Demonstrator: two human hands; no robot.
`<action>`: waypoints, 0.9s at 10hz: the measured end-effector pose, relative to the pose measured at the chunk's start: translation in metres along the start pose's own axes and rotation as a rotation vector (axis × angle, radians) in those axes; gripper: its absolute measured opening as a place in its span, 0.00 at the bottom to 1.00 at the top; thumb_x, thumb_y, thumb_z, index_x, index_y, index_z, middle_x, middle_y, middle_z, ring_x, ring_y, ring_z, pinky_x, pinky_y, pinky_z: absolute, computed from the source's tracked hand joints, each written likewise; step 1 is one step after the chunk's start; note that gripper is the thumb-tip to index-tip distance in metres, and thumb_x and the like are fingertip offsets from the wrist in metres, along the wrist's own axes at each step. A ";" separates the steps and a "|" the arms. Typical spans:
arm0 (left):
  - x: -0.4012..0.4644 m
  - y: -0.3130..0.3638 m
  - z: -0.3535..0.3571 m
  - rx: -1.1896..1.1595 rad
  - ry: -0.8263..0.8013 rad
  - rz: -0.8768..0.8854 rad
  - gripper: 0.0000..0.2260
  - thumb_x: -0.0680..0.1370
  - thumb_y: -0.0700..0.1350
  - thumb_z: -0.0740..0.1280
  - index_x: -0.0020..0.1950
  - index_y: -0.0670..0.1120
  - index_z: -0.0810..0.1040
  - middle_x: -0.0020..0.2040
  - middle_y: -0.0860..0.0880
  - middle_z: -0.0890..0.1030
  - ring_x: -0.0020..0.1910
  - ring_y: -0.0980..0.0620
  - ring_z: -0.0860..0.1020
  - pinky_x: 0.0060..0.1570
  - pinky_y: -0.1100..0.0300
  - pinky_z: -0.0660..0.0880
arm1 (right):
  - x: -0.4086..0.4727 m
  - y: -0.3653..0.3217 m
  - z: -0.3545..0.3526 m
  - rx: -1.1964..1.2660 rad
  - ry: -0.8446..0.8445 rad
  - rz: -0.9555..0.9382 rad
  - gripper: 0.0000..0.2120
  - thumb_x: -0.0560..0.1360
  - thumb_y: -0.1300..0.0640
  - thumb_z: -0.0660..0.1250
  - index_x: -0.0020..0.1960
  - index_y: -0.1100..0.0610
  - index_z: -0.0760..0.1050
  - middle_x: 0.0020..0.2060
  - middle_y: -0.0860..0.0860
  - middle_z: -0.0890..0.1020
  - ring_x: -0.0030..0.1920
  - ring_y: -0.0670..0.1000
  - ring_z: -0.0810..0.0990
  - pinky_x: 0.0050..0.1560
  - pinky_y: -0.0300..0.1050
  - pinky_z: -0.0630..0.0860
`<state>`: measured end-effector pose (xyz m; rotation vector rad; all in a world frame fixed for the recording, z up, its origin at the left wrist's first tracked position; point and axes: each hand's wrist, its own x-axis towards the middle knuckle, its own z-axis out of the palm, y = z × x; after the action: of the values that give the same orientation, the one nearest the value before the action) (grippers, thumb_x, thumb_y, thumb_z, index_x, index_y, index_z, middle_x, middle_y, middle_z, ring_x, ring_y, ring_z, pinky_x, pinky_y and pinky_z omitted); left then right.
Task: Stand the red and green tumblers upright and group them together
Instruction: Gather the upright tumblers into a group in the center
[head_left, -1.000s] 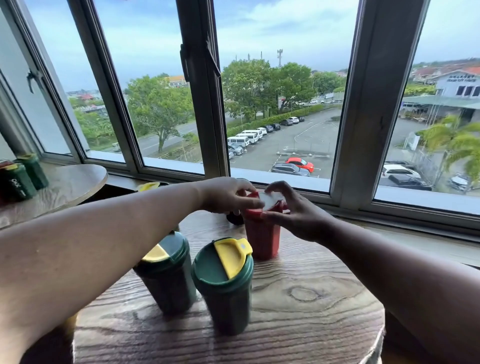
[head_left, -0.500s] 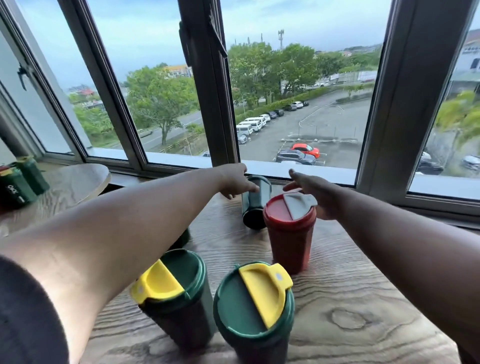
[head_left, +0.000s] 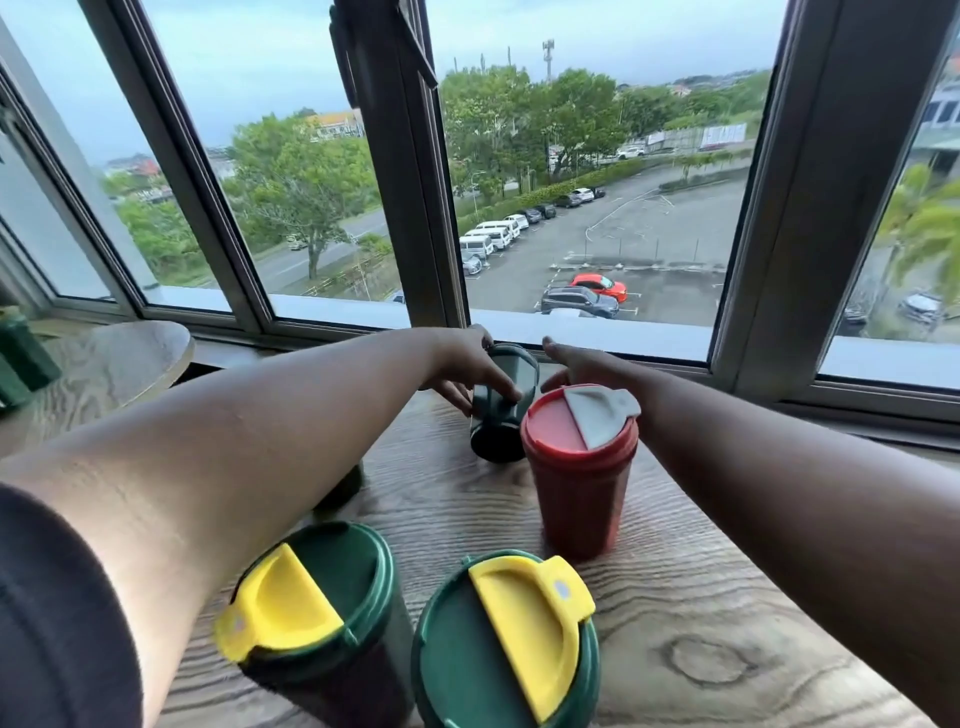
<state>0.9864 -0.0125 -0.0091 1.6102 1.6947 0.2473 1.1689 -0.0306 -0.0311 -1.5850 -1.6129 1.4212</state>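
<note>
Left hand (head_left: 462, 371) grips the lying green tumbler (head_left: 501, 402) behind the red tumbler (head_left: 579, 467); right hand (head_left: 576, 364) open. Tipping it up carelessly could topple the red one.

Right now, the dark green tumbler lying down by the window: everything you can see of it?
The lying tumbler is dark green, smooth and glossy like plastic, on its side on the wooden table, round base facing the camera, top end pointing at the window. Its lid is hidden. The left hand wraps over its left flank, fingers on the body; the right hand is beside its far end, contact unclear. The upright red tumbler stands just right of it, overlapping its edge in view.
</note>
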 end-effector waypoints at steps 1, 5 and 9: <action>-0.007 0.002 -0.002 -0.003 0.021 0.046 0.40 0.65 0.43 0.83 0.69 0.52 0.63 0.60 0.43 0.73 0.51 0.41 0.82 0.45 0.45 0.84 | 0.004 -0.004 0.002 0.101 -0.039 -0.001 0.25 0.84 0.46 0.50 0.69 0.64 0.69 0.39 0.52 0.75 0.34 0.45 0.72 0.22 0.30 0.70; -0.066 -0.009 -0.008 0.519 0.259 0.270 0.33 0.65 0.57 0.80 0.57 0.50 0.63 0.47 0.49 0.75 0.47 0.46 0.75 0.42 0.56 0.69 | -0.024 -0.022 0.000 -0.120 -0.164 -0.052 0.21 0.81 0.42 0.58 0.61 0.58 0.73 0.40 0.57 0.84 0.34 0.51 0.80 0.30 0.36 0.76; -0.104 -0.020 0.003 0.557 0.328 0.279 0.29 0.65 0.55 0.81 0.56 0.49 0.67 0.57 0.46 0.75 0.52 0.47 0.74 0.49 0.56 0.71 | -0.055 -0.049 0.018 -0.630 -0.092 -0.231 0.22 0.74 0.42 0.70 0.54 0.61 0.81 0.50 0.58 0.84 0.48 0.52 0.80 0.52 0.47 0.76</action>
<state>0.9630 -0.1120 0.0172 2.3297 1.8861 0.1925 1.1446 -0.0772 0.0234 -1.5801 -2.3709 0.9195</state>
